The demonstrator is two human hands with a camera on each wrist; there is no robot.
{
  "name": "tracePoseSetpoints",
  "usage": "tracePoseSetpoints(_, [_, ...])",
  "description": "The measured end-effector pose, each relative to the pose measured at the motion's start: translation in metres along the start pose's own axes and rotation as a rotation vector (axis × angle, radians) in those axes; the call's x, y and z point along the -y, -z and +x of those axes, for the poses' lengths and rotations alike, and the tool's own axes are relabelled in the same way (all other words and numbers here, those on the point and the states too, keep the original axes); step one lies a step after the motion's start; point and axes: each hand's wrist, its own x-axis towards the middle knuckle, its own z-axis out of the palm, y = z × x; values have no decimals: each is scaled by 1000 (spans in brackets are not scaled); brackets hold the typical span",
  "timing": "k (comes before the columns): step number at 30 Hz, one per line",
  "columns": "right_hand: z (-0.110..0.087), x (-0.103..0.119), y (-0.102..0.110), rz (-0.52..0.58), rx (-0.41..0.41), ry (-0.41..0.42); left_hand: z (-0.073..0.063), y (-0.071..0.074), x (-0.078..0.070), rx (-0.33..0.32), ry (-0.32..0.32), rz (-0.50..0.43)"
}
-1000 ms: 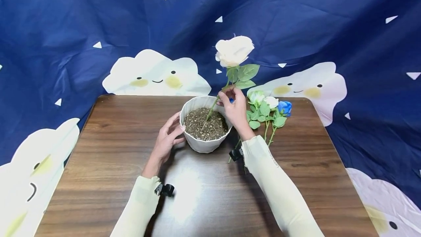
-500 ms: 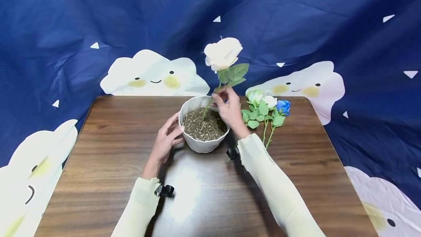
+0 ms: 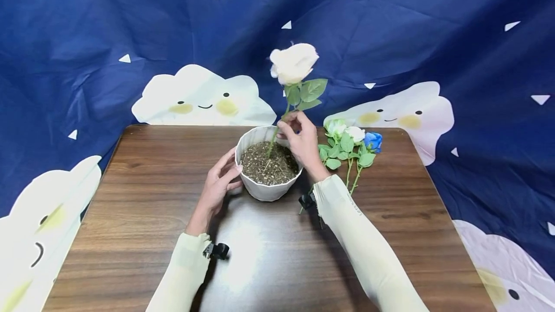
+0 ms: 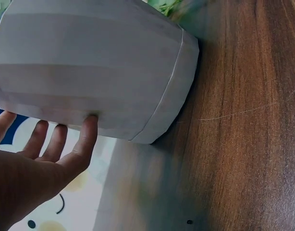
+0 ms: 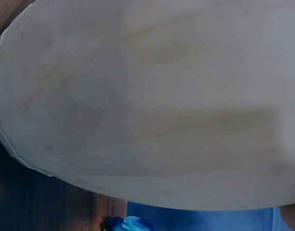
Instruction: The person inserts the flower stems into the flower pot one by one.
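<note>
Head view: pinching the rose (image 3: pixel 294 64) by its stem (image 3: pixel 273 142) with the right hand (image 3: pixel 303 141), likely to hold it near upright, tilted toward one o'clock, foot at the soil (image 3: pixel 263 171) inside the pot (image 3: pixel 266 191). Bracing that at nine o'clock with left hand (image 3: pixel 216 184) spread, presumably against shifting. Near three o'clock, other roses (image 3: pixel 347 142).

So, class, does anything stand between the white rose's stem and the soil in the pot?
Nothing visible does: the right hand pinches the stem, which reaches down inside the pot to the soil.
</note>
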Motion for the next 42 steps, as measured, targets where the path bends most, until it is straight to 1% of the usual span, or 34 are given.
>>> tracePoseSetpoints(5, [2, -2, 0, 14, -13, 44, 0, 1, -1, -6, -1, 5])
tracePoseSetpoints(8, [1, -1, 0, 28, -21, 44, 1, 1, -1, -6, 4, 12])
tracePoseSetpoints(11, [-1, 0, 1, 66, -29, 38, 0, 0, -1, -7, 8, 15])
tracePoseSetpoints(16, [-5, 3, 11, 110, -59, 66, 0, -1, -1, -3, 7, 23])
tracePoseSetpoints(18, [-6, 3, 17, 105, -69, 74, 0, 0, -1, -2, 8, 30])
tracePoseSetpoints(21, [-6, 5, 26, 68, -89, 79, 0, 0, 0, -3, 8, 33])
tracePoseSetpoints(24, [-6, 7, 35, 42, -115, 71, 1, 1, 0, -3, 8, 28])
tracePoseSetpoints(26, [-6, 9, 41, 40, -133, 58, 1, 1, 0, -5, 6, 26])
tracePoseSetpoints(30, [-9, 5, 55, 51, -163, 18, 1, 0, 0, -6, 3, 23])
tracePoseSetpoints(36, [-16, -7, 71, 29, -214, -93, 1, -1, -1, -5, 4, 20])
tracePoseSetpoints(42, [-25, -21, 82, 14, -225, -168, 0, -1, -1, -5, 8, 15])
